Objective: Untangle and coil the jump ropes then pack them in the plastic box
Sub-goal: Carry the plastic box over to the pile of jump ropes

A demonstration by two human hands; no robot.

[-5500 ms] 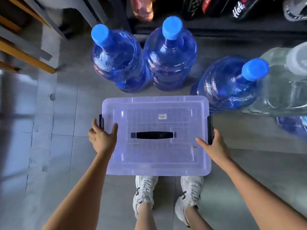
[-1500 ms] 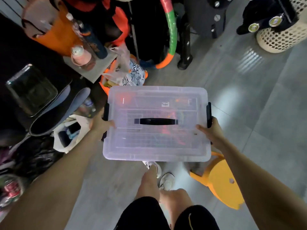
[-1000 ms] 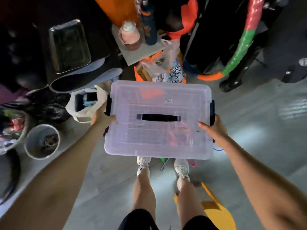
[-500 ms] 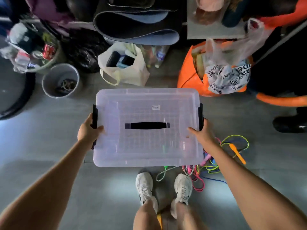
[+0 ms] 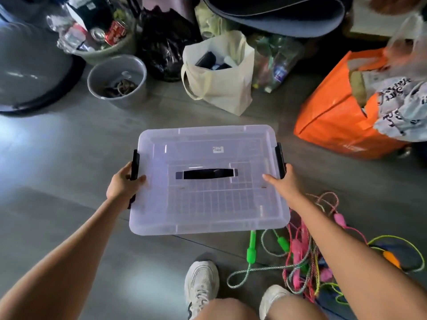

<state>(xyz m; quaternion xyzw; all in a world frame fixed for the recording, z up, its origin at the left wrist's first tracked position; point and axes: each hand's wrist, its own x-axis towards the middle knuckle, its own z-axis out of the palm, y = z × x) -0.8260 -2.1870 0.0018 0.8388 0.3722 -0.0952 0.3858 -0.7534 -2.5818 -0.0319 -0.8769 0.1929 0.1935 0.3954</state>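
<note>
Clear plastic box (image 5: pixel 209 205), lid (image 5: pixel 203 140) on, is held at both ends. The left hand (image 5: pixel 122 185) grips the left end at its black clip (image 5: pixel 134 165). The right hand (image 5: pixel 285 183) grips the right end, thumb on the lid. The jump ropes (image 5: pixel 298 255), pink, green and yellow, lie tangled on the floor (image 5: pixel 57 158) by the box's near right corner. Past the box stand a white bag (image 5: pixel 227 93), an orange bag (image 5: pixel 335 116) and a grey bucket (image 5: pixel 116 77).

The left hand (image 5: pixel 122 185) and right hand (image 5: pixel 285 183) grip the short ends of a lidded clear plastic box (image 5: pixel 208 204) at its black latches (image 5: pixel 134 165). Tangled jump ropes (image 5: pixel 300 255) lie on the floor (image 5: pixel 69 158) by the box's near right corner, beside white shoes (image 5: pixel 202 282).
</note>
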